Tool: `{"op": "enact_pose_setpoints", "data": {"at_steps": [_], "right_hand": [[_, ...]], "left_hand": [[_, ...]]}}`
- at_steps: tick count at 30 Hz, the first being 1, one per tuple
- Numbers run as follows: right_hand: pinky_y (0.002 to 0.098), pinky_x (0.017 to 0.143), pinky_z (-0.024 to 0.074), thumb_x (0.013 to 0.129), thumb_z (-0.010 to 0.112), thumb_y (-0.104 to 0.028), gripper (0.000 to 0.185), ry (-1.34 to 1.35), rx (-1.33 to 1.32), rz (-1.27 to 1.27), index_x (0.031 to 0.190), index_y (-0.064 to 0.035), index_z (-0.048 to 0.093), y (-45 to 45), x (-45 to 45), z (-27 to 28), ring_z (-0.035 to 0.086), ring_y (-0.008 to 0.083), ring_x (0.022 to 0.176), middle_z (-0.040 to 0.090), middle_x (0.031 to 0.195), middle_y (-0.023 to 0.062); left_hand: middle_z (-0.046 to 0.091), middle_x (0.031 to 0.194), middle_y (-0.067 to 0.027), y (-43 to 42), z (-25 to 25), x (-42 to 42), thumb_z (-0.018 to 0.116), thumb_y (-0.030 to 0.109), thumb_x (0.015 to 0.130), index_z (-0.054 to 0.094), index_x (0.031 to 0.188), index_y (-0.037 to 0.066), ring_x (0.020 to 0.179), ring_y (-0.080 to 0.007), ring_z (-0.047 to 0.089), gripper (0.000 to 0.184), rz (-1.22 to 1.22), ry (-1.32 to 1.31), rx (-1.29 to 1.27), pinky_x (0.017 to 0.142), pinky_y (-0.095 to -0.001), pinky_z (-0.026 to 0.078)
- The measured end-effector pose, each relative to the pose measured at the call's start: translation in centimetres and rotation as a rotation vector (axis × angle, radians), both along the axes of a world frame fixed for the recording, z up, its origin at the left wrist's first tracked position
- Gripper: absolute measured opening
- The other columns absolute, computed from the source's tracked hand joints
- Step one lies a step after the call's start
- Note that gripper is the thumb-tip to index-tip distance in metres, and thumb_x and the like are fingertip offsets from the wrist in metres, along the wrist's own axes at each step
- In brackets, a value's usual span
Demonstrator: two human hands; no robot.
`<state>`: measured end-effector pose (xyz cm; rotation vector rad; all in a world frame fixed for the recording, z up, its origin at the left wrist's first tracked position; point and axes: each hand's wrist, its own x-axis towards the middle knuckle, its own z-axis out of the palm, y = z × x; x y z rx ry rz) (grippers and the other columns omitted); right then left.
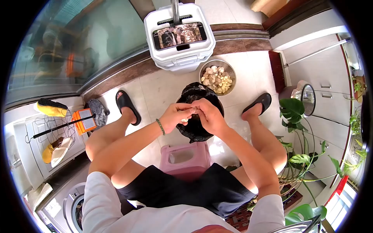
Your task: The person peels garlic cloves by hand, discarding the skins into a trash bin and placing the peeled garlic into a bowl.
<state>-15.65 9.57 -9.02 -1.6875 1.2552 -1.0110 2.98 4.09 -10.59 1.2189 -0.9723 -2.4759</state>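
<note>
Over a bin lined with a black bag [199,133], my two hands meet, fingertips pinched together. A small pale garlic clove [184,121] shows beneath the fingers of my left hand [175,116], which is closed. The fingers of my right hand [209,116] are closed too, pressed against the left fingertips on a small piece that looks like garlic; most of it is hidden. Just beyond the bin, a metal bowl [233,73] holds whole garlic bulbs [211,73] and peeled cloves [222,86].
A white bucket [178,58] carries a phone [180,35] on top, beyond the bin. Below me is a pink stool [184,157]. Leafy plants [301,158] and a red broom [277,72] stand at right; brushes [52,108] hang at left.
</note>
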Motion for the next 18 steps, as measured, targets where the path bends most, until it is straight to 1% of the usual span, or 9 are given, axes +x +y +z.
{"op": "enact_pose_setpoints", "data": {"at_steps": [3, 4, 5, 7, 9, 13, 15, 16, 18], "right_hand": [[0.0386, 0.071, 0.05, 0.082, 0.054, 0.012, 0.029, 0.023, 0.009, -0.003, 0.107, -0.0023, 0.052, -0.6, -0.2, 0.3, 0.061, 0.0348, 0.085, 0.056, 0.097, 0.0156], [0.0386, 0.071, 0.05, 0.082, 0.054, 0.012, 0.029, 0.022, 0.009, -0.002, 0.107, -0.0023, 0.052, -0.6, -0.1, 0.1, 0.061, 0.0348, 0.085, 0.056, 0.097, 0.0156], [0.0386, 0.069, 0.0497, 0.082, 0.055, 0.011, 0.028, 0.041, 0.002, -0.026, 0.107, -0.0025, 0.05, -0.6, 0.0, -0.3, 0.061, 0.0339, 0.082, 0.056, 0.094, 0.015], [0.0386, 0.068, 0.0494, 0.083, 0.055, 0.01, 0.028, 0.058, 0.0, -0.048, 0.107, -0.0027, 0.048, -0.6, 0.1, -0.5, 0.061, 0.0331, 0.079, 0.056, 0.091, 0.0145], [0.0375, 0.065, 0.0483, 0.082, 0.057, 0.008, 0.029, 0.066, 0.059, -0.064, 0.106, -0.0032, 0.045, -0.6, 0.0, -0.5, 0.059, 0.0305, 0.073, 0.054, 0.083, 0.0124], [0.0362, 0.063, 0.0472, 0.082, 0.058, 0.007, 0.031, 0.055, 0.074, -0.06, 0.107, -0.0038, 0.044, -0.2, 0.5, -0.1, 0.057, 0.0287, 0.069, 0.052, 0.078, 0.0105], [0.0321, 0.06, 0.0444, 0.083, 0.059, 0.006, 0.03, 0.042, 0.053, -0.03, 0.107, -0.0062, 0.045, 0.2, 0.7, -0.3, 0.051, 0.0198, 0.065, 0.049, 0.076, 0.0063], [0.0321, 0.06, 0.0444, 0.083, 0.059, 0.006, 0.03, 0.038, 0.054, -0.032, 0.107, -0.0062, 0.045, 0.2, 0.6, -0.4, 0.051, 0.0198, 0.065, 0.049, 0.076, 0.0063], [0.0349, 0.063, 0.0478, 0.08, 0.062, 0.005, 0.038, 0.038, 0.168, -0.025, 0.111, -0.0063, 0.044, 0.4, 0.3, -0.3, 0.057, 0.0235, 0.067, 0.051, 0.078, 0.0104]], "left_hand": [[0.055, 0.079, 0.0026, 0.0, 0.3, -0.1, 0.066, 0.024, 0.093, 0.068, 0.11, 0.004, 0.065, -0.0066, 0.046, 0.026, 0.029, 0.012, 0.027, 0.056, -0.0241, 0.04], [0.056, 0.081, 0.0036, 0.0, 0.8, -0.4, 0.065, 0.024, 0.093, 0.068, 0.11, 0.005, 0.069, -0.0062, 0.048, 0.025, 0.054, -0.016, 0.041, 0.057, -0.0244, 0.041], [0.057, 0.083, 0.0046, -0.2, 1.2, -0.7, 0.064, 0.024, 0.093, 0.067, 0.111, 0.006, 0.073, -0.0058, 0.05, 0.025, 0.08, -0.042, 0.052, 0.059, -0.0247, 0.042], [0.058, 0.084, 0.0047, -0.3, 1.3, -0.8, 0.064, 0.024, 0.093, 0.067, 0.113, 0.006, 0.074, -0.0057, 0.051, 0.027, 0.096, -0.041, 0.059, 0.059, -0.0239, 0.042], [0.059, 0.086, 0.0049, -0.4, 1.4, -0.9, 0.065, 0.025, 0.093, 0.066, 0.116, 0.007, 0.076, -0.0057, 0.051, 0.029, 0.111, -0.042, 0.068, 0.059, -0.0231, 0.042], [0.062, 0.094, 0.0059, -0.7, 1.1, -0.5, 0.064, 0.026, 0.094, 0.065, 0.119, 0.01, 0.079, -0.0048, 0.051, 0.03, 0.213, -0.037, 0.101, 0.063, -0.0238, 0.043], [0.064, 0.103, 0.0047, -1.1, 1.1, -0.4, 0.064, 0.027, 0.094, 0.065, 0.12, 0.013, 0.079, -0.0048, 0.051, 0.03, 0.251, 0.003, 0.118, 0.064, -0.0236, 0.043], [0.064, 0.103, 0.0047, -1.3, 1.0, -0.3, 0.064, 0.027, 0.094, 0.065, 0.12, 0.013, 0.079, -0.0048, 0.051, 0.03, 0.249, 0.0, 0.118, 0.064, -0.0236, 0.043], [0.064, 0.104, 0.0038, -1.2, 0.6, 0.2, 0.064, 0.028, 0.094, 0.062, 0.125, 0.014, 0.081, -0.0057, 0.052, 0.034, 0.247, 0.061, 0.135, 0.065, -0.0243, 0.045]]}}
